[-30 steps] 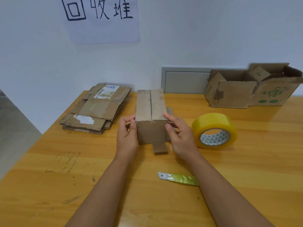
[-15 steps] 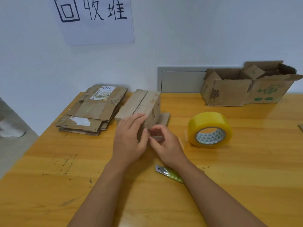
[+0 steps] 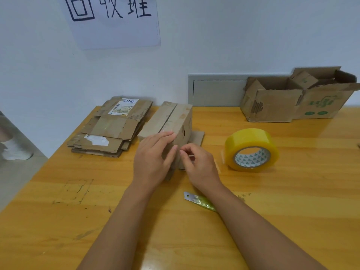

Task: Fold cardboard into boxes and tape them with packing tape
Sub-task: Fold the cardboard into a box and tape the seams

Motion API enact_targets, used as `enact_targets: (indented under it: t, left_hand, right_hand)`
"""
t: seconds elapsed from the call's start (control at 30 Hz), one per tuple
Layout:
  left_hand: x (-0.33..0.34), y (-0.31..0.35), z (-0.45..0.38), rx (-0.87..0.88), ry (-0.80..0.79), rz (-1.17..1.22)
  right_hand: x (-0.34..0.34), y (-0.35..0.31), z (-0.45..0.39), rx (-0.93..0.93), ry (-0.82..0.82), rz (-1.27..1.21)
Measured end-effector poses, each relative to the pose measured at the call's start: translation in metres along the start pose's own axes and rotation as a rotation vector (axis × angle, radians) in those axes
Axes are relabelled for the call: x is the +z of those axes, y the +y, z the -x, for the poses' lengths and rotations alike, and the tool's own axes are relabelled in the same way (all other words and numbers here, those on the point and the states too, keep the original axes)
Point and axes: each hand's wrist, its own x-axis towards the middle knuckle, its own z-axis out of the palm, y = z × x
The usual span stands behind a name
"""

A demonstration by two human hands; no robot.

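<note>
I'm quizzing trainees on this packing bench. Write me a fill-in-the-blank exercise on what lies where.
1. The yellow roll of packing tape stands on the wooden table to the ____ of the small brown cardboard box.
2. The left hand rests on that ____.
3. The pile of flattened cardboard lies to the box's ____.
4. The green-handled cutter blade lies partly under the ____ forearm.

Missing words: right; box; left; right
</note>
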Motion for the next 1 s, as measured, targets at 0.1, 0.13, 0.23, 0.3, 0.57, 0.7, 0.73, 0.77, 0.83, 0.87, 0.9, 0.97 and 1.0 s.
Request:
enact_targets:
  t: [0.1,0.13,0.23,0.3,0.57,0.7,0.73,0.77,0.83,0.87,0.9,0.97,1.0]
  left_hand:
    - [0.005,-0.001,0.0,0.015,0.05,-0.056]
    - [0.008,0.0,0.0,0.02,0.066,-0.073]
    - [0.015,0.003,-0.001,0.026,0.085,-0.095]
    - [0.014,0.001,-0.001,0.025,0.065,-0.078]
    - [0.011,0.005,0.001,0.038,0.078,-0.037]
    - [0.007,0.005,0.0,0.043,0.078,-0.024]
    - [0.007,0.006,0.0,0.044,0.086,-0.023]
    - [0.007,0.008,0.0,0.043,0.094,-0.02]
    - [0.007,0.01,0.001,0.043,0.107,-0.015]
    - [0.006,0.01,0.001,0.054,0.111,-0.01]
    - [0.004,0.009,0.002,0.07,0.107,0.0]
    - [0.0,0.006,0.005,0.101,0.077,0.036]
    - [-0.004,0.003,0.006,0.104,0.052,0.048]
  right_hand:
    - [-0.001,0.0,0.0,0.021,0.035,0.0]
    - [-0.002,-0.001,0.0,0.023,0.049,0.006]
    - [-0.007,0.001,0.002,0.031,0.08,0.026]
    - [-0.009,0.003,0.002,0.041,0.093,0.031]
    - [-0.02,-0.008,-0.016,0.116,0.117,-0.017]
    - [-0.024,-0.022,-0.045,0.209,0.035,0.036]
    - [-0.025,-0.027,-0.055,0.24,0.032,0.03]
    - [-0.025,-0.032,-0.065,0.272,0.034,0.01]
    - [-0.027,-0.039,-0.087,0.346,0.033,-0.051]
    - [-0.027,-0.041,-0.1,0.39,0.022,-0.075]
    - [-0.028,-0.041,-0.111,0.439,-0.001,-0.091]
    - [-0.031,-0.035,-0.125,0.522,-0.081,-0.085]
    - [-0.033,-0.035,-0.128,0.548,-0.128,-0.047]
